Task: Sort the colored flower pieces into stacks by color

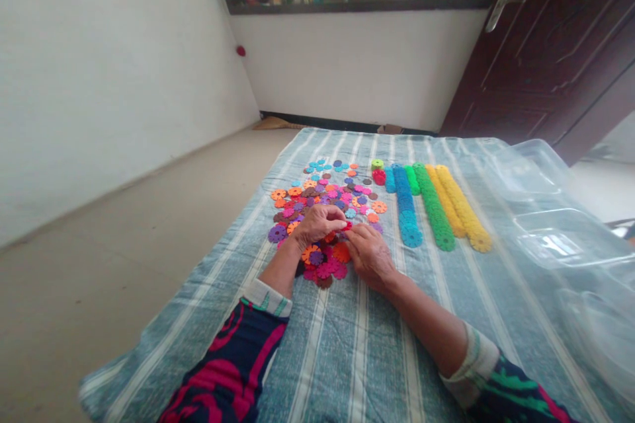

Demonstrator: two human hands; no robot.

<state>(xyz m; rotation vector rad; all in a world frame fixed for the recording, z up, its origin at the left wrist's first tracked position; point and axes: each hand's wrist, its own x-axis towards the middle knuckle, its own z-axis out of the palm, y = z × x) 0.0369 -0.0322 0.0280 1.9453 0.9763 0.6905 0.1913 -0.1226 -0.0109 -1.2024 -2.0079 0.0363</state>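
Observation:
Over a loose pile of multicoloured flower-shaped plastic discs (327,269), my two hands meet. My left hand (317,225) is closed in a pinch, its thumb and fingertips at a small red disc (348,226). From the other side, my right hand (370,256) also has its fingertips closed on this red piece; how many discs they hold is hidden. To the right lie overlapping rows of discs sorted by colour: a blue row (405,201), a green row (434,208) and a yellow row (464,208). A short red stack (379,177) is at the far end.
A striped blue-grey cloth (322,357) covers the table. Along its right side stand clear plastic containers: a far box (533,168), a middle box (570,234) and nearer ones (608,337). Beyond are a white wall (347,66), a window ledge and a dark red door (540,46).

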